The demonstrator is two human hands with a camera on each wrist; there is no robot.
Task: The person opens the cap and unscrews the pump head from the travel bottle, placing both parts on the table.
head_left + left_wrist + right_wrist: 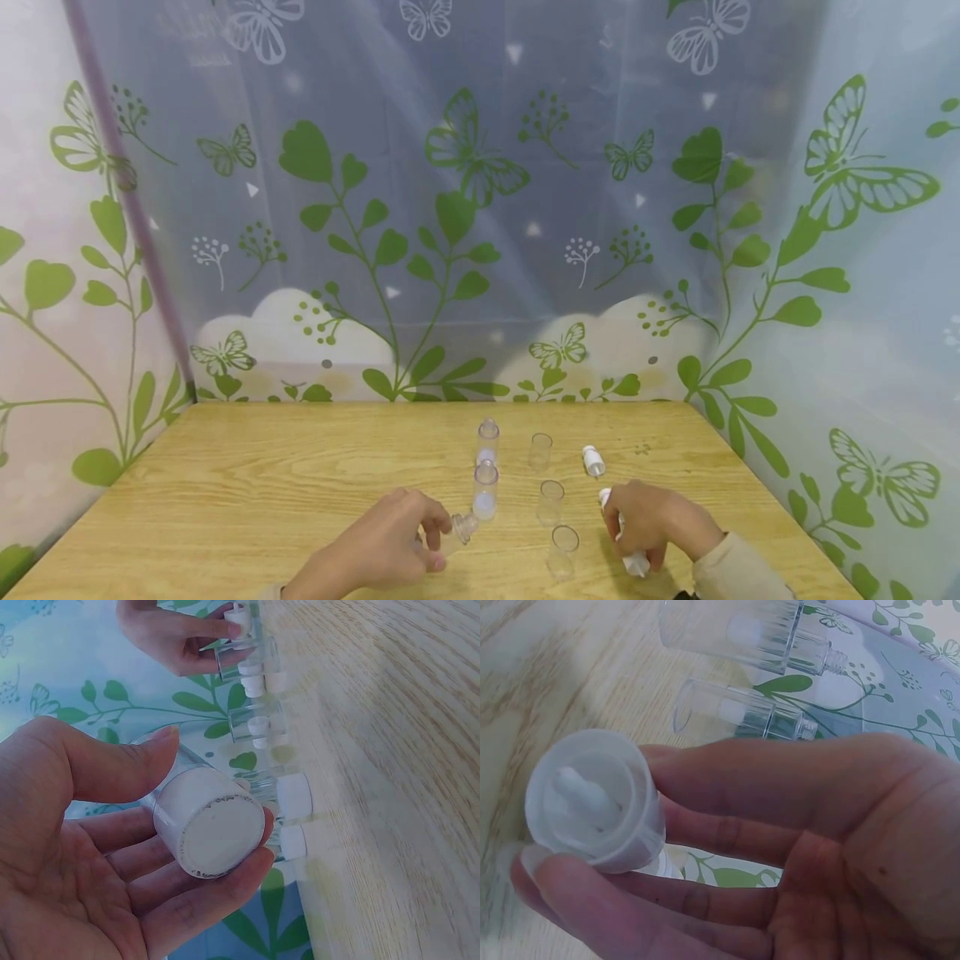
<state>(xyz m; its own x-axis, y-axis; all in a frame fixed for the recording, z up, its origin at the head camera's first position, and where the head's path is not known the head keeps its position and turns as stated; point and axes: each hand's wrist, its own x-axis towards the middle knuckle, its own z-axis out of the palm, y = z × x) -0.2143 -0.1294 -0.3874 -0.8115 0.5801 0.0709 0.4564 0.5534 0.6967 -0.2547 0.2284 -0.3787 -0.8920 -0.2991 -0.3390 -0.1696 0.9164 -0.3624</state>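
Observation:
My left hand holds a small clear bottle between thumb and fingers. Its white base faces the camera in the left wrist view, and its clear neck leans right in the head view. My right hand pinches a white pump head by its sides, the hollow underside towards the wrist camera. Just beyond the left hand stand two clear bottles, a near one and a far one, upright and without tops. Another white piece shows beside the right fingertips, partly hidden.
Three clear cylindrical covers stand in a row between the hands: near, middle and far. A white pump head is farther back on the right of the wooden table. Patterned curtains surround the table.

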